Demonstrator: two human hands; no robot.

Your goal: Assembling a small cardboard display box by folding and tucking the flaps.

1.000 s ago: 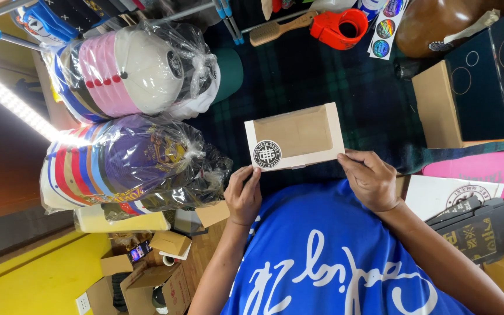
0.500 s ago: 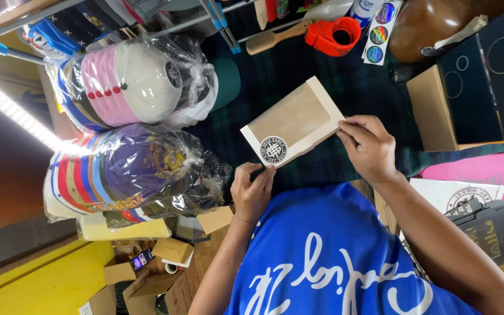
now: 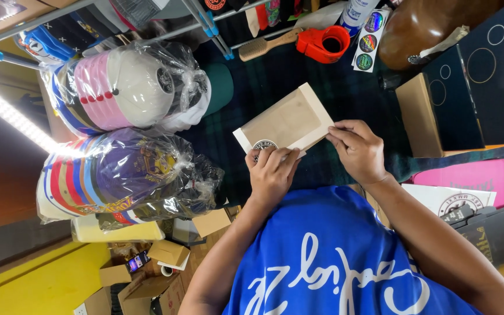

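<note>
Change noted: a second ago you held the flat tan box (image 3: pixel 290 122) level and square to you, with its round seal (image 3: pixel 263 144) fully in view. It now sits tilted, far corner raised away from you. Your left hand (image 3: pixel 272 172) has moved up over the near corner and covers most of the seal. My judgement is that the seal is being pressed down, so closing the box looks near complete.

Grip, left: fingers laid flat on the sealed corner, pressing more than clasping. Grip, right: your right hand (image 3: pixel 357 149) pinches the box's right edge between thumb and fingertips, narrow and firm.

Location: the box is held just above the dark plaid tabletop (image 3: pixel 298 76), directly in front of your chest. I cannot tell whether it touches the cloth.

Count on the tabletop:
- one tan box
- two clear bags of stacked caps (image 3: pixel 129 87)
- one red tape dispenser (image 3: pixel 324 44)
- one wooden brush (image 3: pixel 266 46)
- one strip of three shiny round stickers (image 3: pixel 368 41)
</note>
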